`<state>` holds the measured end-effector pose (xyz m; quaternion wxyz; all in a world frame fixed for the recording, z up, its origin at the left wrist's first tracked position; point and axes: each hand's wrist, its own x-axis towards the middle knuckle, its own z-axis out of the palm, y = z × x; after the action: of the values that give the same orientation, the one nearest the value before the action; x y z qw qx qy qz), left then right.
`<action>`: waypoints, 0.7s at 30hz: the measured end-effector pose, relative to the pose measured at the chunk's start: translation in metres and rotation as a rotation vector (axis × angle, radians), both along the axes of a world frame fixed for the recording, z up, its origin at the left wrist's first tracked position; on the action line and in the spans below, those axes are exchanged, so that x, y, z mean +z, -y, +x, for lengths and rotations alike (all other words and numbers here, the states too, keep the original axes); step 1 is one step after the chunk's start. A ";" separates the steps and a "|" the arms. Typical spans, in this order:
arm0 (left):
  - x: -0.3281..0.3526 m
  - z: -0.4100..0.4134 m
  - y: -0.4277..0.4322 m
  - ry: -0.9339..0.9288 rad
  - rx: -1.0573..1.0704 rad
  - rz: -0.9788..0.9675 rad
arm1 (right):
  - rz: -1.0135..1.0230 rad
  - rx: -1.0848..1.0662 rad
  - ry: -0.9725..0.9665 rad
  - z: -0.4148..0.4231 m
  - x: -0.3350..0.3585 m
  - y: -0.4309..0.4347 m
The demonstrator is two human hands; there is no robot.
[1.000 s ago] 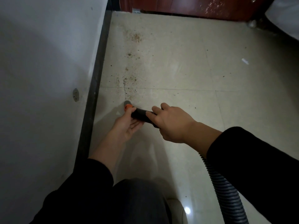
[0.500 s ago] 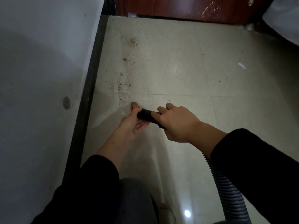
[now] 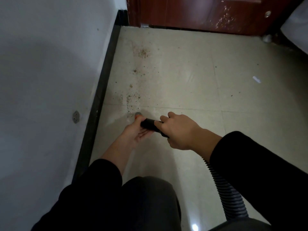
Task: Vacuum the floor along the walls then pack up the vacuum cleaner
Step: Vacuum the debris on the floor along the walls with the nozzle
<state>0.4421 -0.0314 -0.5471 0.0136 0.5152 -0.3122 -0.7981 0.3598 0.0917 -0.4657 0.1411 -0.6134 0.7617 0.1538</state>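
A black vacuum nozzle (image 3: 148, 124) with an orange ring and a grey tip lies low over the tiled floor (image 3: 186, 84). The tip touches the near end of a trail of brown dirt crumbs (image 3: 133, 97). My left hand (image 3: 139, 132) cups the nozzle from below, thumb on the orange ring. Behind it, my right hand (image 3: 180, 132) grips the nozzle from above. The grey ribbed hose (image 3: 230, 195) runs back from under my right sleeve to the lower right.
A white wall (image 3: 50, 80) with a black skirting board (image 3: 101, 90) runs along the left. A dark red wooden door (image 3: 200, 12) closes the far end. More crumbs (image 3: 143, 53) lie farther ahead. A white scrap (image 3: 256, 79) lies on the tiles at right. My knee (image 3: 150, 200) is below.
Both hands and the nozzle have moved forward along the wall into the dirt trail; the nearest crumbs are gone. The camera has tilted up, showing more of the door.
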 end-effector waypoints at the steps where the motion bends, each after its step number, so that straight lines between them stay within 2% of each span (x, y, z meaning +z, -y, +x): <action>1: 0.000 0.001 0.001 0.002 0.001 0.002 | -0.007 0.006 0.006 -0.001 -0.001 0.001; 21: -0.018 0.050 0.036 0.033 0.129 -0.024 | -0.027 0.089 0.045 0.033 -0.013 0.040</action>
<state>0.4922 -0.0677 -0.5647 0.0661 0.5473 -0.2880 -0.7830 0.3932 0.0514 -0.4784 0.1426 -0.6519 0.7323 0.1358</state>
